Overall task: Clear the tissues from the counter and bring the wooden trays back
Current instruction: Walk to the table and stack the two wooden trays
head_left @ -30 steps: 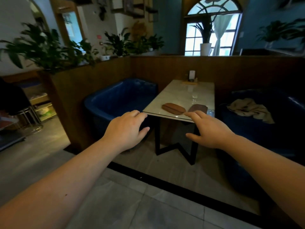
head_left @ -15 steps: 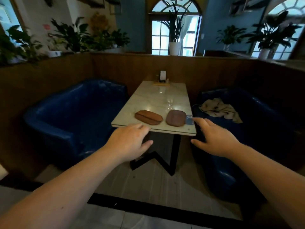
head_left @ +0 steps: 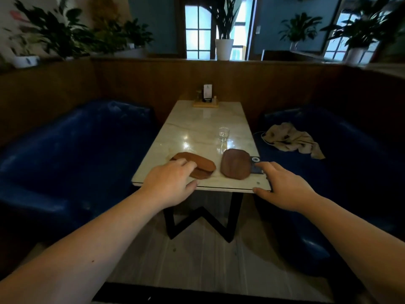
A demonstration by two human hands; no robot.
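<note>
Both hands have been carried forward to the near end of the desk (head_left: 203, 128) since the earlier frame. The left hand (head_left: 169, 184) is held with a loosely spread grip, fingertips over the near edge of the lighter wooden tray (head_left: 198, 164); contact cannot be told. The right hand (head_left: 282, 187) is spread open, empty, at the desk's near right corner, beside a dark card (head_left: 255, 164) at 3 o'clock of the darker wooden tray (head_left: 235, 166). A glass (head_left: 223, 134) stands at 12 o'clock of that tray. Bare desk surface lies beyond, toward the far end.
</note>
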